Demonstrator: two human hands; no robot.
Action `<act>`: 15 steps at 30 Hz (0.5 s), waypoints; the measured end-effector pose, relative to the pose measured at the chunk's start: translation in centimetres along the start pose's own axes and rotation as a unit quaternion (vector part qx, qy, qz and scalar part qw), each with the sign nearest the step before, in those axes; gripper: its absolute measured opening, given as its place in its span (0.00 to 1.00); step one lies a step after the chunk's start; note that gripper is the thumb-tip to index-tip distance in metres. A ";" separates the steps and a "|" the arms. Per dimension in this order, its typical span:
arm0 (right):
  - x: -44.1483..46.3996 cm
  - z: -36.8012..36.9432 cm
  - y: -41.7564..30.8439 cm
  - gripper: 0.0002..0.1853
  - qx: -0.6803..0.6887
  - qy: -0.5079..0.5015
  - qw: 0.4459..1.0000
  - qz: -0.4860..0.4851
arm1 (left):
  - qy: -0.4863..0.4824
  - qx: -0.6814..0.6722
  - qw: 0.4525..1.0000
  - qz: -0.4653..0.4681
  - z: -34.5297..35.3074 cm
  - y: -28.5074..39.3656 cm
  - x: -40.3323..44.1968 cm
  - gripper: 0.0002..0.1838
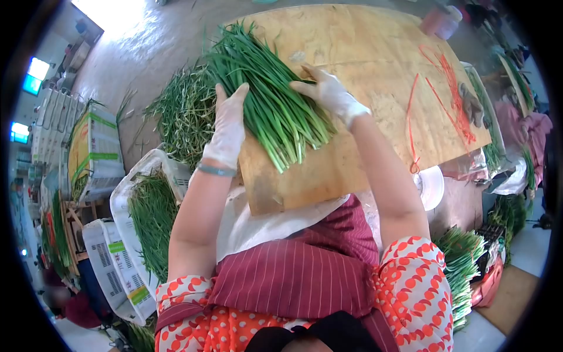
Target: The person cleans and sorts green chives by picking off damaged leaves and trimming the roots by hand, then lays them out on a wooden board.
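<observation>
A thick bunch of green chives (267, 88) lies slantwise on the wooden board, its pale cut ends toward me. My left hand (229, 120), in a white glove, rests along the bunch's left side with thumb and forefinger spread. On the other side, my gloved right hand (334, 97) has its thumb on the leaves and its fingers stretched out. Both hands touch the bunch, but neither closes round it. Some fingers are hidden from view.
The board (363, 146) bears red ties (413, 126) and a dark glove (471, 105) at its right. Loose chive trimmings (182, 105) are heaped at its left. A white crate (138, 170) of greens stands nearer me. More chives (460, 264) lie at lower right.
</observation>
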State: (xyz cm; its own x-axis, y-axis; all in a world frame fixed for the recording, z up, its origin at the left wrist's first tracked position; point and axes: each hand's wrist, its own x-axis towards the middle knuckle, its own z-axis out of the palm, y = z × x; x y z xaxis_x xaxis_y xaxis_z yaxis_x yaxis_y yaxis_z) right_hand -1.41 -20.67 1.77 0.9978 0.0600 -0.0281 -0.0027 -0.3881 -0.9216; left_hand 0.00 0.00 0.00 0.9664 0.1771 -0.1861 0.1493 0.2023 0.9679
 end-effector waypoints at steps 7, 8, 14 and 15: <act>-9.7 -14.9 9.4 0.15 -0.356 0.270 0.894 -0.039 | -0.039 -0.118 0.992 -0.012 -0.7 -0.7 -6.0 0.34; -11.0 -15.5 10.4 0.15 -0.361 0.282 0.888 -0.031 | -0.074 -0.160 0.984 -0.001 -1.0 -1.1 -5.8 0.32; -14.2 -13.3 7.6 0.19 -0.285 0.222 0.899 0.249 | -0.144 -0.128 0.981 0.003 -1.9 -3.9 -7.0 0.27; -14.0 -12.5 7.5 0.19 -0.285 0.210 0.903 0.244 | -0.110 -0.065 0.991 0.027 -2.1 -4.1 -6.8 0.26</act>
State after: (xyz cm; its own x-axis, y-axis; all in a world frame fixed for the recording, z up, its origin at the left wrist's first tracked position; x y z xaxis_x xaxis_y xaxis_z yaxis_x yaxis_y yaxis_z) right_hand -14.62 -35.94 0.11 0.8244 -0.5539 -0.1163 -0.5334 -0.6916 -0.4871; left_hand -7.62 -0.05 -3.10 0.9966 -0.0195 -0.0796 0.0816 0.3240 0.9425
